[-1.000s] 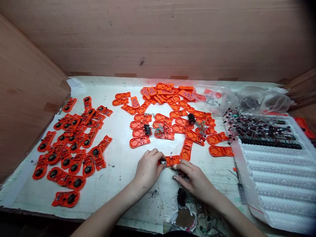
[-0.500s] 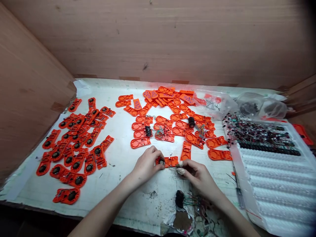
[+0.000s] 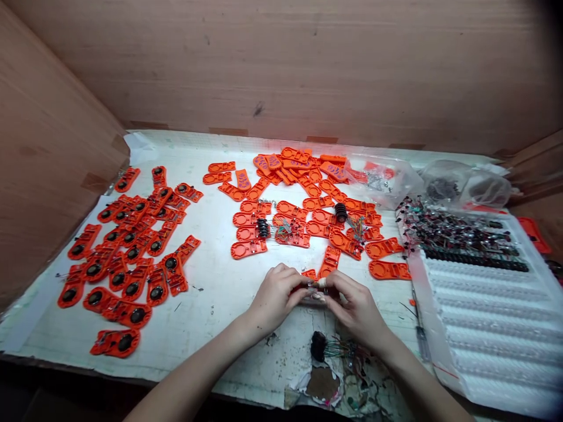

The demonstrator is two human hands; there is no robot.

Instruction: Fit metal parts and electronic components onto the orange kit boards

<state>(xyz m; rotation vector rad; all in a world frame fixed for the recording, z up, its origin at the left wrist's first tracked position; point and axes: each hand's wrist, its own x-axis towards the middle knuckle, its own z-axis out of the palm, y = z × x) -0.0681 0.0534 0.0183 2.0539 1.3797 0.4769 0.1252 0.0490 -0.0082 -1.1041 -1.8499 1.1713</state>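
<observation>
Just in front of the rows of orange plastic casings, my left hand [image 3: 277, 298] and my right hand [image 3: 357, 305] meet fingertip to fingertip. Both are closed in a pinch around something small, which the fingers mostly hide. A piece of orange casing [image 3: 309, 274] shows just behind the left fingertips; the rest of it is covered by the hand. Pale wrappings cover some right fingertips. Below the hands lies a bundle of black round parts [image 3: 318, 346] with thin coloured wires.
Casings with black speakers [image 3: 132, 290] cover the left side. More orange casings [image 3: 295, 164] are heaped at the back beside clear plastic bags [image 3: 387, 184]. To the right is a white ridged tray [image 3: 479, 328] with wired parts, and a screwdriver [image 3: 422, 340] along its edge.
My left hand has moved right, off the speaker end of the casing, to meet my right hand. The view has shifted slightly.
</observation>
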